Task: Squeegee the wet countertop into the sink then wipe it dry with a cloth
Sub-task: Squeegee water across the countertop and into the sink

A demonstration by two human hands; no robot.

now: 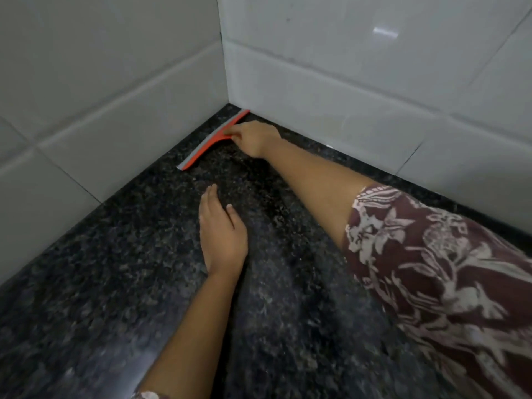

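White glazed wall tiles (86, 90) at far left. My left hand (221, 234) lies flat, fingers spread, on the black speckled granite countertop (86, 283). Orange squeegee with grey rubber blade (211, 141) sits in the corner, long axis diagonal; my right hand (254, 138), the nearer, is clamped on its handle. Sink unseen.

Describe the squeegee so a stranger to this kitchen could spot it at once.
Find the far corner where the two white tiled walls meet the dark speckled countertop. The squeegee lies there, gripped by the right hand. It is the only bright thing: a long orange bar with a grey rubber edge.
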